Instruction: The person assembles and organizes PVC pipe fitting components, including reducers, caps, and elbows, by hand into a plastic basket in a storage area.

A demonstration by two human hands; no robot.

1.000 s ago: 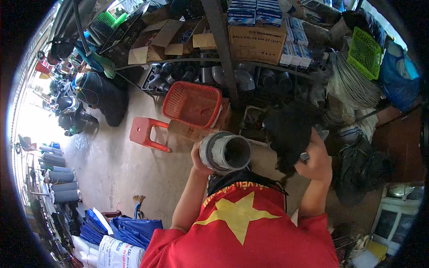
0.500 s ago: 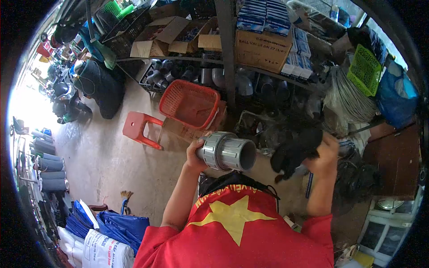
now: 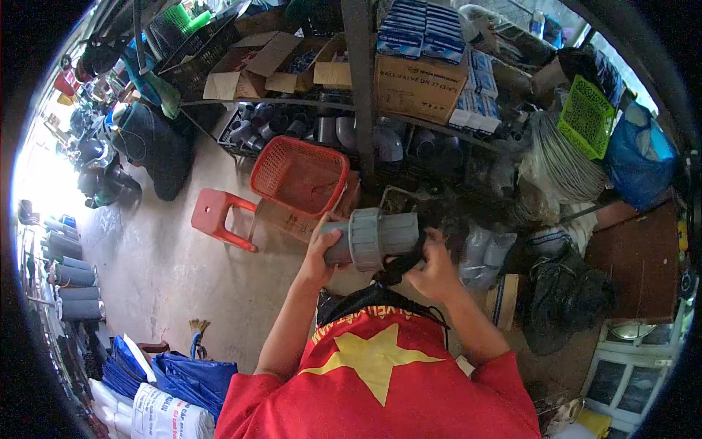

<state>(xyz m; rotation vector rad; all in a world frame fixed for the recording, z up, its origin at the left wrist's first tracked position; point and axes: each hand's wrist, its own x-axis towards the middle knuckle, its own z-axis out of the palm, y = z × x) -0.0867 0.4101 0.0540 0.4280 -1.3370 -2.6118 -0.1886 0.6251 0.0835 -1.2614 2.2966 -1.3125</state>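
Observation:
A large grey plastic pipe union [image 3: 367, 238] with a ribbed collar lies sideways in front of my chest. Wrapped around its left end, my left hand [image 3: 319, 252] holds it, thumb on top. My right hand [image 3: 437, 271] is closed on a black cloth [image 3: 398, 268], which it presses to the union's right end and underside. That end's opening is hidden by the cloth and fingers.
Beyond the union, a red plastic basket [image 3: 300, 175] rests on a cardboard box, beside a red stool [image 3: 219, 216]. Shelves hold a ball-valve carton [image 3: 417, 88] and grey pipe fittings [image 3: 325, 130]. Blue folded sheeting [image 3: 194, 373] lies at the lower left.
My right hand has brought the black cloth leftward from the right onto the union's open end. The union has turned slightly, so its opening no longer shows.

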